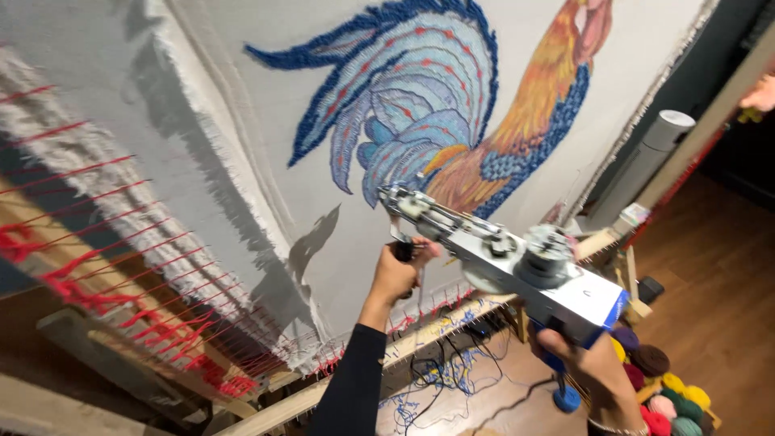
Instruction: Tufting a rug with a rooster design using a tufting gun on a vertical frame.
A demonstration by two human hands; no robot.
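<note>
Both hands clamped on tufting gun (500,258) at stretched cloth (242,105): left hand (397,270) on front handle, right hand (585,359) on rear grip; rooster design (436,105) above; yarn balls (666,387) on floor, lower right.

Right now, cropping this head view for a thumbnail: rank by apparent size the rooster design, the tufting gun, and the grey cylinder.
1. rooster design
2. tufting gun, though nearness to the camera inflates it
3. grey cylinder
</note>
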